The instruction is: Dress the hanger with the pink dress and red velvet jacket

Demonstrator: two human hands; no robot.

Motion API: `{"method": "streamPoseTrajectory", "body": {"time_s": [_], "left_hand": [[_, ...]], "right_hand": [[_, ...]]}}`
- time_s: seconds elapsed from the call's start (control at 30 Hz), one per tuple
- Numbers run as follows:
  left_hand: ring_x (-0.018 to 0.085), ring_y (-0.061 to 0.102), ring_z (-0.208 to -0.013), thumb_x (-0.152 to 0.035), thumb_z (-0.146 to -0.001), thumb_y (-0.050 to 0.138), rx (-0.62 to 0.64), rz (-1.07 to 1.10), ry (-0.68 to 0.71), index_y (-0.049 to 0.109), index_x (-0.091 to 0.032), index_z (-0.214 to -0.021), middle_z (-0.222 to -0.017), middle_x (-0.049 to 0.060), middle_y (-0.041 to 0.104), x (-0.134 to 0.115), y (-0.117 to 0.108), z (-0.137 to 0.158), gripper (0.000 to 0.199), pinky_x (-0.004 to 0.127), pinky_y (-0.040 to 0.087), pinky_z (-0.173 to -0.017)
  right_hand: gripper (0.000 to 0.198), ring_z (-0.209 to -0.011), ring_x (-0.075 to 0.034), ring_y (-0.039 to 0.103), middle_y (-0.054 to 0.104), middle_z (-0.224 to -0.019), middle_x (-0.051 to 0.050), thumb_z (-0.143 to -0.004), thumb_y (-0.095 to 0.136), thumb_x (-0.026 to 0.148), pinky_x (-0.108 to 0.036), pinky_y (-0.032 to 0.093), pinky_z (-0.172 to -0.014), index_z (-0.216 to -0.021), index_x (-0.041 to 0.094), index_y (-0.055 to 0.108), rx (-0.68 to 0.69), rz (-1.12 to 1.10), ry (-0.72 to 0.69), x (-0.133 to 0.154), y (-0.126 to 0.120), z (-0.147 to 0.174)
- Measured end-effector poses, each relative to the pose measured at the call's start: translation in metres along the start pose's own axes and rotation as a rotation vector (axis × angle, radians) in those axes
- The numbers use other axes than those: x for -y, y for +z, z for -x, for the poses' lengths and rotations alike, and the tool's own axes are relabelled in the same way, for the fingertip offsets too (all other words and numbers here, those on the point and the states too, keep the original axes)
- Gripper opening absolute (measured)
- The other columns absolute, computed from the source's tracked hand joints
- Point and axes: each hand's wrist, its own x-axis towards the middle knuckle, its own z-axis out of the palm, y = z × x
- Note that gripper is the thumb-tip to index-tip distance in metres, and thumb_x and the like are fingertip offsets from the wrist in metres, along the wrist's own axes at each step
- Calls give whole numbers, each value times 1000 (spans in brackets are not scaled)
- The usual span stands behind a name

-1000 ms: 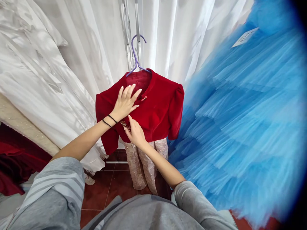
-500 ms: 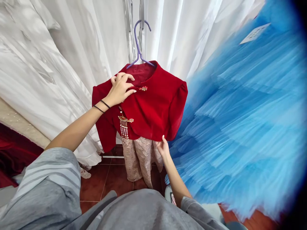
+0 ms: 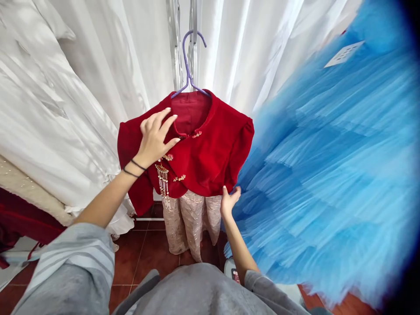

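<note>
A red velvet jacket (image 3: 206, 162) hangs on a purple hanger (image 3: 188, 65), with jewelled clasps down its front. A beaded tassel (image 3: 162, 179) dangles from the jacket's left part. Below its hem shows a pale pink patterned skirt (image 3: 190, 214). My left hand (image 3: 155, 135) lies over the jacket's left front beside the collar, fingers spread and holding nothing. At the lower right hem is my right hand (image 3: 229, 201), its thumb up and fingers apart, touching or just beside the jacket's edge.
White drapery and garments (image 3: 98, 57) hang behind and to the left. A big blue tulle dress (image 3: 321, 166) fills the right side. A metal stand (image 3: 193, 22) rises behind the hanger. Reddish tiles (image 3: 154, 249) cover the floor.
My left hand has drawn back from the collar, down and left, its fingers spreading. My right hand has shifted slightly right and opened at the hem. The jacket's neckline hangs wider.
</note>
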Motion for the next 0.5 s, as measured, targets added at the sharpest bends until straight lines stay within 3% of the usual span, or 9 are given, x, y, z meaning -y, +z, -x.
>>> {"method": "streamPoseTrajectory", "body": {"time_s": [0.07,0.13,0.23,0.3,0.4,0.43,0.5], "left_hand": [[38,28,-148,-53,-94,50,-153,-51,-171,34,-24,-155,-161,17,33,-10,9,27,69,59,22,-120],[43,20,-151,-58,-88,58,-223,-95,-371,22,-18,-159,-164,24,23,-19,22,50,89,64,18,-120],[51,8,-152,-61,-76,69,-226,-109,-599,10,-5,-159,-162,35,11,-22,35,69,116,71,13,-117],[48,15,-152,-55,-80,67,-249,-127,-617,25,-8,-157,-162,32,20,-12,29,72,99,71,15,-116],[41,43,-138,-35,-90,56,-353,-222,-503,67,-22,-125,-144,16,57,18,-3,67,38,68,25,-112],[38,50,-132,-30,-91,54,-398,-261,-470,72,-23,-113,-135,12,64,31,-17,61,30,66,28,-111],[33,54,-126,-27,-92,50,-422,-296,-434,73,-22,-111,-125,9,69,61,-43,42,29,61,34,-108]], "right_hand": [[98,-155,-31,13,17,-163,-23,-78,62,58,-58,15,-125,-153,11,20,-98,192,-267,42,11,-6],[109,-156,-33,7,10,-163,-25,-79,63,58,-61,17,-123,-158,9,6,-95,417,-550,85,30,-10],[114,-155,-40,1,3,-163,-29,-76,69,52,-67,21,-117,-159,6,6,-25,604,-705,133,60,-20],[96,-155,-40,6,9,-164,-26,-80,64,38,-70,21,-115,-158,9,19,-22,663,-703,150,63,-33],[63,-145,-29,36,45,-153,-13,-83,47,13,-66,19,-118,-145,19,50,-61,695,-727,170,38,-70],[60,-138,-24,46,56,-144,-10,-83,41,8,-62,18,-120,-139,20,58,-91,699,-747,180,28,-87],[57,-125,-18,56,66,-130,-9,-85,34,6,-53,21,-121,-134,15,64,-186,729,-784,206,16,-123]]}}
